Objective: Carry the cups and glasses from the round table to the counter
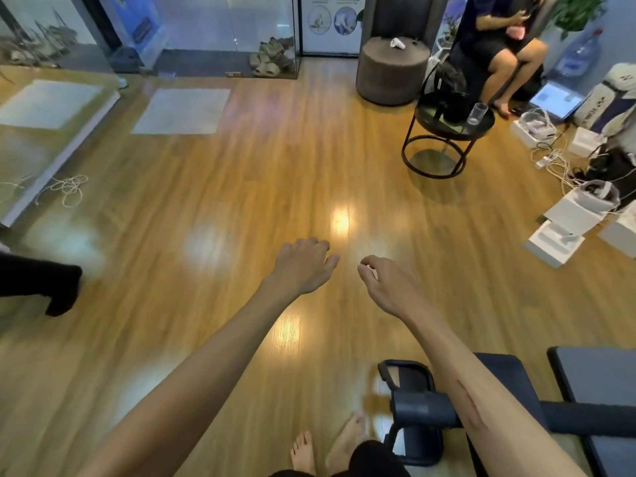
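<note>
A small round black table (430, 123) stands at the upper right on the wooden floor. On its right side a clear drinking glass (477, 113) stands upright, next to a black bag (451, 94). Both my arms stretch forward over the bare floor, far short of the table. My left hand (303, 266) hangs with loosely curled fingers and holds nothing. My right hand (385, 284) is also empty, fingers relaxed and slightly bent. No counter is in view.
A person sits behind the table at the top right. A grey round pouf (392, 70) stands left of them. Boxes, cables and a laptop (557, 101) litter the right floor. A dark bench or machine (413, 404) lies at bottom right by my bare feet.
</note>
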